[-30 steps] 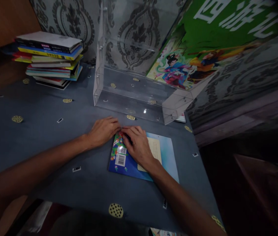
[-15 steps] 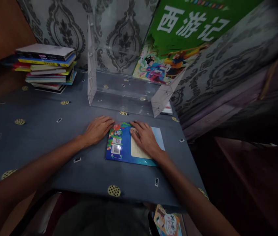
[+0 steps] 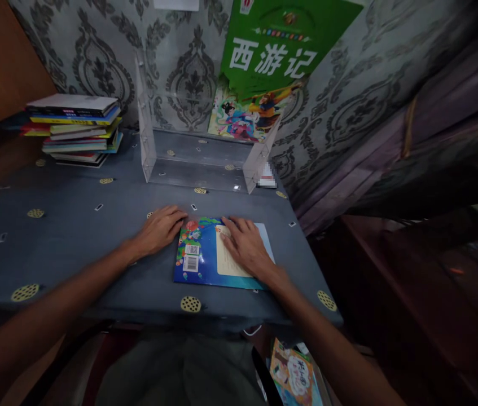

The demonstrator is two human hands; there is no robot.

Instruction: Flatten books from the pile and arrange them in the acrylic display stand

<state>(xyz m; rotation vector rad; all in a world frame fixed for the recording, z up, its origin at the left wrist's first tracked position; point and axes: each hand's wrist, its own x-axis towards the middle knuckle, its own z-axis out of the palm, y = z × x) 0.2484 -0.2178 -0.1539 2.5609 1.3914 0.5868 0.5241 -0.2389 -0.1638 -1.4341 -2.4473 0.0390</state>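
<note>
A thin blue picture book (image 3: pixel 205 265) lies flat on the table, its back cover with barcode and cream text panel facing up. My right hand (image 3: pixel 245 245) rests on the cream panel, fingers stretched out toward the book's far edge. Beside the book's far left corner, my left hand (image 3: pixel 161 230) lies on the cloth with fingers extended, the tips at the corner; whether they touch it I cannot tell. Behind the book stands a clear acrylic rack (image 3: pixel 196 175), with a large green book (image 3: pixel 259 79) leaning upright at its right side.
A stack of books (image 3: pixel 75 129) stands at the back left of the cloth-covered table (image 3: pixel 69 242). A small white item (image 3: pixel 267 176), partly blurred, sits right of the rack. Below the table's front edge are more children's books (image 3: pixel 293 372). A curtain (image 3: pixel 369 135) hangs at right.
The camera view has shifted, so the rack and green book appear farther left and more of the green book shows. Both hands keep nearly the same places at the blue book.
</note>
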